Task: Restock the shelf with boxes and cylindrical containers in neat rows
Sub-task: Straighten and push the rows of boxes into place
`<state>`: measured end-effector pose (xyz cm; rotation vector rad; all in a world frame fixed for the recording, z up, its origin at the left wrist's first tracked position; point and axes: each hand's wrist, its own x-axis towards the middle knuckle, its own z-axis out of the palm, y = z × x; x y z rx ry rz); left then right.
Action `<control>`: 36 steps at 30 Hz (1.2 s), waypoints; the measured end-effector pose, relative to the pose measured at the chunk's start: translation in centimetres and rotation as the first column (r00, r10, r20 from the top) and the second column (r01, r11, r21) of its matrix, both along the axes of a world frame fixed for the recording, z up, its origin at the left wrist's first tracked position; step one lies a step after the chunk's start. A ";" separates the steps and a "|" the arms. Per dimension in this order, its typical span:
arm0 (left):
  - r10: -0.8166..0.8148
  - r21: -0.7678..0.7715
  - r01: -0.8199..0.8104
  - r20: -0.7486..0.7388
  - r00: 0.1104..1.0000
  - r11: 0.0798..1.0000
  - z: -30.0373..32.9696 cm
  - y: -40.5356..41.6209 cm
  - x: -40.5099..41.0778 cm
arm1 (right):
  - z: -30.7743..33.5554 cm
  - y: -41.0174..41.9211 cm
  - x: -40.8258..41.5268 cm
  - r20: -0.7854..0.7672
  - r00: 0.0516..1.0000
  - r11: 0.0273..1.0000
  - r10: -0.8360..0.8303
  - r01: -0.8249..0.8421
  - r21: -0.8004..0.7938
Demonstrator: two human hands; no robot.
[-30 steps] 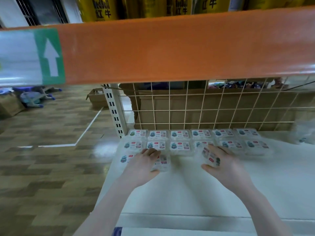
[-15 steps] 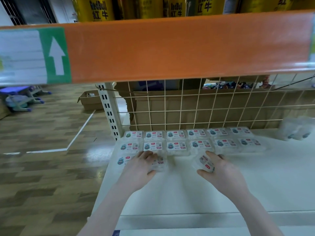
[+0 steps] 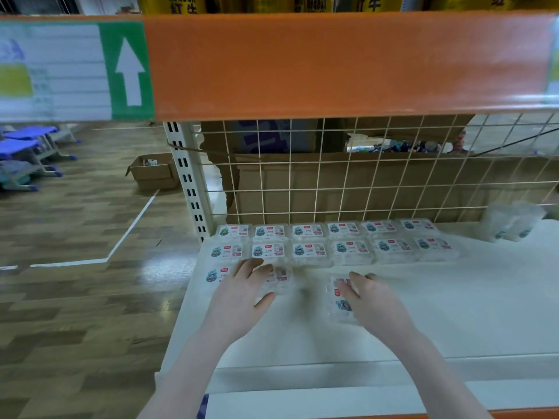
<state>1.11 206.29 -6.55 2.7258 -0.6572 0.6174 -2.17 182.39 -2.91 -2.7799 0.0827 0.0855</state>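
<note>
At frame centre, the left hand (image 3: 242, 293) rests flat on front-row boxes (image 3: 279, 278) while the right hand (image 3: 373, 300) grips a loose box (image 3: 340, 300).

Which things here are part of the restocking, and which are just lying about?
Part of the job:
- rows of clear boxes along the wire grid
- box under the right hand, lying crosswise
- box under the left hand
- white shelf

Lying about:
- open carton on the floor
- blue chairs
- yellow cans on the shelf above
- clear packs far right
</note>
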 end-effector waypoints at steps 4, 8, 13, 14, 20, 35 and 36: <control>-0.003 -0.082 0.006 0.040 0.999 0.997 -0.7 0.3 -0.7 | 0.7 -2.0 0.3 -0.020 0.997 0.997 0.070 -0.070 -0.023; 0.018 -0.085 -0.013 0.058 0.998 0.996 -1.1 0.6 -1.1 | 2.1 -3.6 0.6 -0.054 0.921 0.905 0.386 -0.389 -0.170; 0.060 -0.113 -0.054 0.054 0.997 0.992 -2.1 0.6 -2.2 | 2.0 -3.8 1.1 -0.163 0.806 0.770 0.569 -0.592 -0.237; 0.070 -0.113 -0.064 0.053 0.996 0.992 -2.3 0.7 -2.3 | 2.0 -3.8 1.1 -0.158 0.807 0.772 0.569 -0.590 -0.235; 0.126 -0.041 -0.123 0.075 0.989 0.992 -2.7 0.8 -2.8 | 0.6 -2.9 0.3 -0.012 0.867 0.820 0.499 -0.477 -0.317; 0.248 -0.035 -0.246 0.071 0.966 0.969 -2.7 0.8 -3.1 | -1.7 0.7 1.1 0.238 0.938 0.935 0.251 -0.171 -0.311; 0.247 -0.039 -0.245 0.068 0.967 0.969 -2.7 0.8 -3.1 | -1.8 0.8 1.3 0.236 0.938 0.934 0.253 -0.173 -0.313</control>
